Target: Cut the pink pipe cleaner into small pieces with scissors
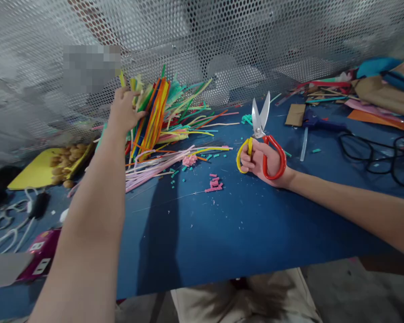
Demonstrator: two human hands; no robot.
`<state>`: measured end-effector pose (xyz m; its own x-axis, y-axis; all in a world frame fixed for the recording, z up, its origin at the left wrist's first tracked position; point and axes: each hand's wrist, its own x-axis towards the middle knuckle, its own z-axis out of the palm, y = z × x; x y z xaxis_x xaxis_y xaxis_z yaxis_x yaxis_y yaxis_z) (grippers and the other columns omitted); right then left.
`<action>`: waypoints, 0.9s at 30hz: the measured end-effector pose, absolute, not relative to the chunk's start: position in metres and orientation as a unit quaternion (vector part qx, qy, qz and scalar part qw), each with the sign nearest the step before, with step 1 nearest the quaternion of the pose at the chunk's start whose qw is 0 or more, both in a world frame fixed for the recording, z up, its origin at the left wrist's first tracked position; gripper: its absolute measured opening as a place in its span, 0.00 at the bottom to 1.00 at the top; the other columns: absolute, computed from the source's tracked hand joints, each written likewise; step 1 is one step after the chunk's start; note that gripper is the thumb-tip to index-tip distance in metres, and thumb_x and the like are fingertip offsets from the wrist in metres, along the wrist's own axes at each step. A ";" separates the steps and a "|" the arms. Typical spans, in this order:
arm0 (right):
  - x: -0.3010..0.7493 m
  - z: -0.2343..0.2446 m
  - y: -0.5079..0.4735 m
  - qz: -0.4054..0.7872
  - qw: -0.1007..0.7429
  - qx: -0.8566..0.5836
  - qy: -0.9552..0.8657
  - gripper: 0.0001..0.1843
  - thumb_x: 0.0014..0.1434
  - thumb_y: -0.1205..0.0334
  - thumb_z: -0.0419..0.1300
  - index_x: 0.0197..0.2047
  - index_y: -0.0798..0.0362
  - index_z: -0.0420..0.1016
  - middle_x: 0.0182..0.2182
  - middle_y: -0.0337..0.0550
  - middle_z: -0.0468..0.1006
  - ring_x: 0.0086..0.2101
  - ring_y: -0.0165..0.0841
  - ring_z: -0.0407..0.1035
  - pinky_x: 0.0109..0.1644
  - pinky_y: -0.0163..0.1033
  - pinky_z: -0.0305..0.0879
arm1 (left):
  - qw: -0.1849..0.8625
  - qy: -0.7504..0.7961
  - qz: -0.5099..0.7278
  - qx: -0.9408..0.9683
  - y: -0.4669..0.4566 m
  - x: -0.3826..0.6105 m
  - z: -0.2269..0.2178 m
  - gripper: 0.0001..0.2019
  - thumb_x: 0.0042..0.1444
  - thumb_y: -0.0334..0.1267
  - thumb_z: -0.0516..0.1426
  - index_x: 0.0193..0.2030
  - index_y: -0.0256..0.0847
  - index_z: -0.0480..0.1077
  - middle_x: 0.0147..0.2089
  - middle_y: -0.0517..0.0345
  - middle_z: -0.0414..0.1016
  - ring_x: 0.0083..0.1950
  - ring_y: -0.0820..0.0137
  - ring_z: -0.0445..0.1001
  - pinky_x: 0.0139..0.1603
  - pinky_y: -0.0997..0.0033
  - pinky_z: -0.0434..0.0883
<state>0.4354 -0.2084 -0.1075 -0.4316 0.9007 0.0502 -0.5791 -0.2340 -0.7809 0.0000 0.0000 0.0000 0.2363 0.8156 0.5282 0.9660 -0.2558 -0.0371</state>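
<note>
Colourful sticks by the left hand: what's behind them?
Behind the colourful sticks stands a grey mesh screen full of small holes. The left hand covers some sticks at one side. The sticks hide whatever lies right behind them on the blue table, so I can't tell.

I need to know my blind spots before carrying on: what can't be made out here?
All in the head view:
Left hand: whether it grips any coloured strips; the hand itself covers the contact.
Purple box: right end hidden behind the left forearm.
Black cord: where it leads, cut off by the picture's right edge.
Pale pink cluster: count; pieces too small.
</note>
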 end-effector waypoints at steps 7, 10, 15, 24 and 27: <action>0.436 -0.109 -0.208 0.758 0.487 -0.207 -0.382 0.15 0.68 0.50 0.52 0.35 0.52 0.65 0.28 0.36 0.59 0.25 0.27 0.49 0.33 0.38 0.55 | 0.120 -0.691 -0.189 -0.687 0.005 -0.005 0.001 0.23 0.59 0.44 0.61 0.57 0.31 0.72 0.51 0.52 0.77 0.53 0.64 0.73 0.65 0.57 0.65; 0.436 -0.109 -0.208 0.759 0.486 -0.205 -0.383 0.15 0.67 0.50 0.52 0.34 0.51 0.65 0.28 0.36 0.59 0.25 0.28 0.49 0.33 0.38 0.55 | 0.115 -0.710 -0.199 -0.665 0.008 -0.012 -0.001 0.24 0.58 0.48 0.61 0.57 0.34 0.74 0.49 0.54 0.79 0.50 0.66 0.73 0.64 0.58 0.65; 0.436 -0.109 -0.208 0.755 0.487 -0.205 -0.388 0.15 0.67 0.50 0.52 0.34 0.51 0.66 0.28 0.36 0.59 0.25 0.28 0.49 0.33 0.38 0.57 | 0.092 -0.712 -0.232 -0.656 0.007 -0.019 -0.011 0.24 0.59 0.48 0.60 0.57 0.36 0.75 0.51 0.54 0.79 0.48 0.66 0.74 0.61 0.61 0.67; 0.436 -0.106 -0.210 0.750 0.489 -0.227 -0.383 0.15 0.66 0.49 0.53 0.33 0.51 0.67 0.27 0.37 0.59 0.24 0.29 0.49 0.32 0.38 0.60 | 0.088 -0.686 -0.247 -0.678 -0.014 -0.005 -0.033 0.22 0.60 0.43 0.59 0.59 0.34 0.73 0.55 0.56 0.78 0.53 0.66 0.74 0.61 0.64 0.68; 0.435 -0.106 -0.210 0.747 0.488 -0.231 -0.389 0.15 0.66 0.49 0.54 0.34 0.50 0.67 0.28 0.37 0.60 0.24 0.29 0.49 0.33 0.39 0.60 | 0.103 -0.673 -0.245 -0.690 -0.028 0.000 -0.038 0.22 0.60 0.43 0.60 0.59 0.36 0.73 0.57 0.58 0.77 0.58 0.65 0.72 0.65 0.62 0.64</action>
